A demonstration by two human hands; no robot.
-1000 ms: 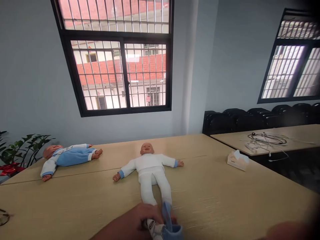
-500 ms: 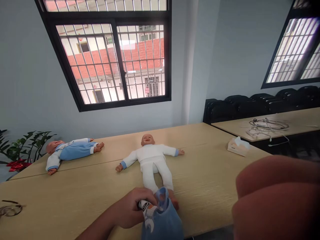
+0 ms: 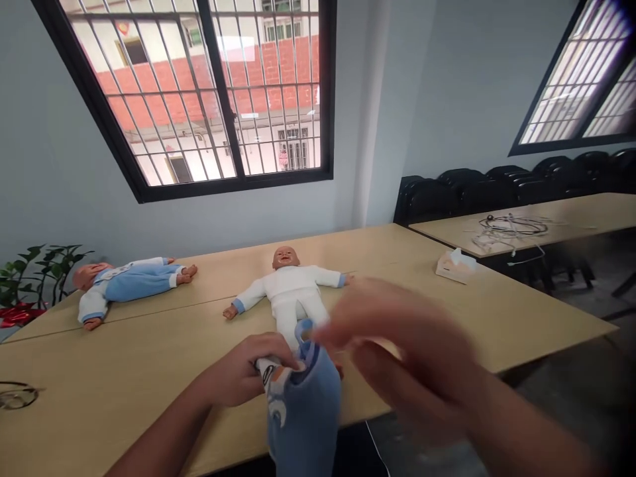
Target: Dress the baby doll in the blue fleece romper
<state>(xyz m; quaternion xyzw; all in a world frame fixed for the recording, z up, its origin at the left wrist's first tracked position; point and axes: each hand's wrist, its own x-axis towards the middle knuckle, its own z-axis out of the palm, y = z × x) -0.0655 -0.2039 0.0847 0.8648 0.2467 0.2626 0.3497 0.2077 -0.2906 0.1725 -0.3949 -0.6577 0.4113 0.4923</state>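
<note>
My left hand (image 3: 256, 364) is closed on the bunched upper edge of a blue baby garment (image 3: 308, 414) with a white-and-orange print, which hangs down over the table's front edge. A looped blue strap (image 3: 304, 329) stands up from the garment's opening. Close to that strap is my right hand (image 3: 407, 338), smeared by motion, with thumb and fingers apart; whether its fingertips touch the strap is unclear. Behind the garment a baby doll (image 3: 293, 285) in a white top and white trousers lies on its back, arms spread, its feet mostly hidden.
A second doll (image 3: 142, 281) in blue and white lies at the left of the table (image 3: 163, 364). Glasses (image 3: 17, 395) rest at the left edge, a tissue box (image 3: 454, 267) at the right. Cables (image 3: 511, 228) lie on another table, before stacked black chairs (image 3: 437, 199).
My right hand has come from the right edge toward the garment's strap. My left hand still holds the garment, now slightly further left and higher in view. The camera has tilted down.
</note>
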